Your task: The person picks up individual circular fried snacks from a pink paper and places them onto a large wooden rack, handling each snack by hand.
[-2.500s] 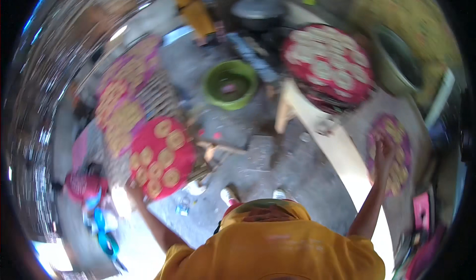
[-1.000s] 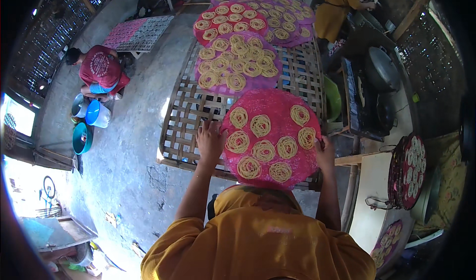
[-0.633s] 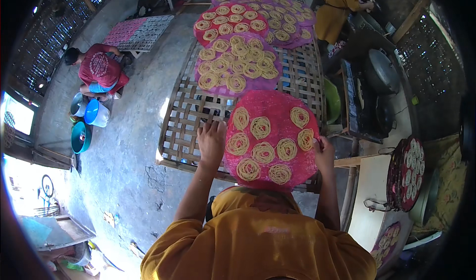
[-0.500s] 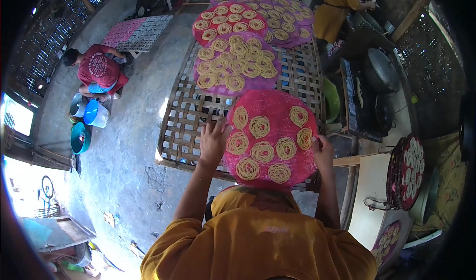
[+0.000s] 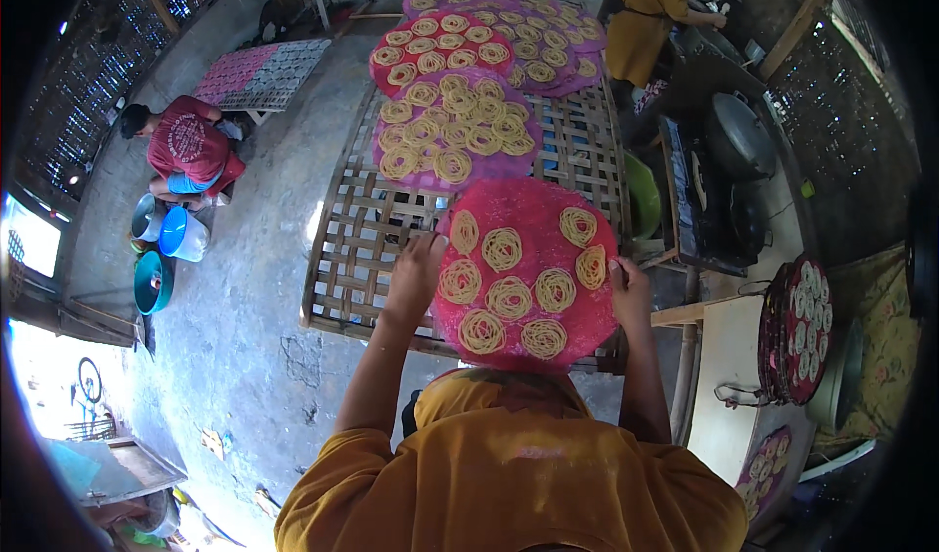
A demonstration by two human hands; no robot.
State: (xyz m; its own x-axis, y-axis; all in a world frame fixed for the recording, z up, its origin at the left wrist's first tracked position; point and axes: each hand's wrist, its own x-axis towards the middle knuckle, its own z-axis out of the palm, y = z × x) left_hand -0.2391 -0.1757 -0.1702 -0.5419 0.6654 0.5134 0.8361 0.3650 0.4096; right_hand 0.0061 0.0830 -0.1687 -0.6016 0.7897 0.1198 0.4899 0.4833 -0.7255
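Head view: we seem to be placing the red sheet [image 5: 536, 229] over the near end of the woven bench [image 5: 354, 251], right hand's [image 5: 633, 298] fingers pinching its edge, left hand [image 5: 415, 276] curled opposite, hold unclear, and next we'd lay it flat.

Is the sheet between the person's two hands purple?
No, the sheet between the left hand and right hand is pinkish red, unlike the purple sheet beyond it.

Free lattice [image 5: 337, 276] beside red sheet [image 5: 533, 221], purple sheet [image 5: 516, 167] beyond
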